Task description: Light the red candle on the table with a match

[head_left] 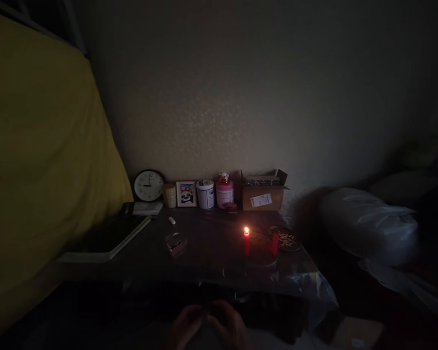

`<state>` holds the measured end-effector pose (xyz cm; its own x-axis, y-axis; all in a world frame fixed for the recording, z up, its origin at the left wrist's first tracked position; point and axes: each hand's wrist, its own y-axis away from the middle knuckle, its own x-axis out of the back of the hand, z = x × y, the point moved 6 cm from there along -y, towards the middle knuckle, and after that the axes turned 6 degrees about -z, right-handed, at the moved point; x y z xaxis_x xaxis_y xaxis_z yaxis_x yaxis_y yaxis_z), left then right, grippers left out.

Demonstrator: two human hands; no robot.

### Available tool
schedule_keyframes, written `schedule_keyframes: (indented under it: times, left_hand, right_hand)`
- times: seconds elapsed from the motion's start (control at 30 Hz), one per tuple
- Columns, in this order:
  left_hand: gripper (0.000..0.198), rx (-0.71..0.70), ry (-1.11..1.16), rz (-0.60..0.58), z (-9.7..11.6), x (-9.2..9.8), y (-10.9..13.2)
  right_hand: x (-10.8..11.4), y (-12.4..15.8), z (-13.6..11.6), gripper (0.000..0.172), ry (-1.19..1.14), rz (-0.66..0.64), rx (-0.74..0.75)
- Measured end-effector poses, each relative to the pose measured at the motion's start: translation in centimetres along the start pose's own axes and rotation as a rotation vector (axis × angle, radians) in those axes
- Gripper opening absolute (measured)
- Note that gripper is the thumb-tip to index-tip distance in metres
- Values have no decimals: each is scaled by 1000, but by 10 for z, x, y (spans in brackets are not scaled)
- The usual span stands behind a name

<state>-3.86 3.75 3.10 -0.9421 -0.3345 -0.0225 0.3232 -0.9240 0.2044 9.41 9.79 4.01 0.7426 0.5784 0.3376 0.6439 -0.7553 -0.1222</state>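
Two bare hands, the left hand (188,328) and the right hand (231,326), are meeting at the fingertips low in the dark foreground, below the front edge of the counter (211,228). They are clearly together, but the dimness hides whether they are holding anything. Well ahead of them, a slim red wax candle (246,241) is burning with a small bright flame near the counter's middle. Just right of it, a second upright red stick (275,243) is standing unlit beside a round dark dish of thin wooden matchsticks (285,239). A crinkled clear plastic sheet (306,279) is draping over the counter's front right corner. A small pink packet (175,244) is lying left of the flame, and a flat dark book with a pale edge (105,238) is resting at the left end. Along the wall, a round black-rimmed clock (148,185), a framed panda picture (186,193), a white-lidded canister (205,193), a glossy pink jar (224,193) and an open cardboard box (263,195) are lining up. Soft mustard-yellow fabric (40,146) is bulging at the left, while a lumpy white plastic bag (368,226) is sitting at the right.
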Motion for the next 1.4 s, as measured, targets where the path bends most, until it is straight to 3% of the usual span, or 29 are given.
schedule_keyframes:
  times: [0.77, 0.97, 1.13, 1.4]
  left_hand:
    - [39, -140, 41, -128, -1, 6, 7]
    - [48, -99, 68, -68, -7, 8, 3]
    - [45, -109, 93, -105, -9, 6, 4]
    - [45, -86, 141, -68, -7, 5, 6]
  right_hand:
    - [-13, 0, 2, 33, 72, -46, 94]
    - [-14, -3, 8, 34, 67, -59, 95]
    - [-12, -5, 10, 36, 42, -66, 81]
    - [-7, -1, -6, 38, 9, -69, 20]
